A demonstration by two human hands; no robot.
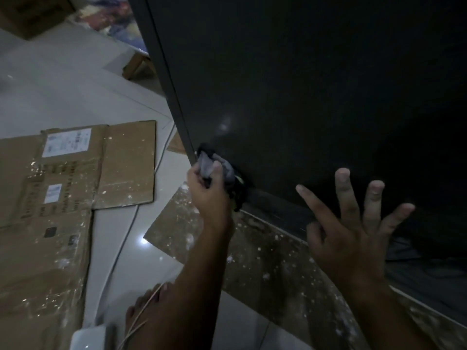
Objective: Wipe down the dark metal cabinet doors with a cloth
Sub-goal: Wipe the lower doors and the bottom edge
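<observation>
Cloth [214, 168], clutched in the left hand [207, 190], sits at the cabinet door's [303, 97] bottom corner, bare door face lying toward one o'clock, right hand [353, 238] splayed empty at four o'clock.

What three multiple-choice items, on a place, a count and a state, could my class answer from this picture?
1. Where on the cabinet door is the cloth? A upper middle; B lower left corner; C right edge.
2. How many white labels show on the flattened cardboard? A two; B five; C none.
3. How is the right hand? A gripping the cloth; B a fist; C fingers spread, holding nothing.
Key: 1 B, the left hand grips the cloth at the door's bottom left edge. 2 A, one label lies above the other. 3 C, its fingers are straight and apart.
</observation>
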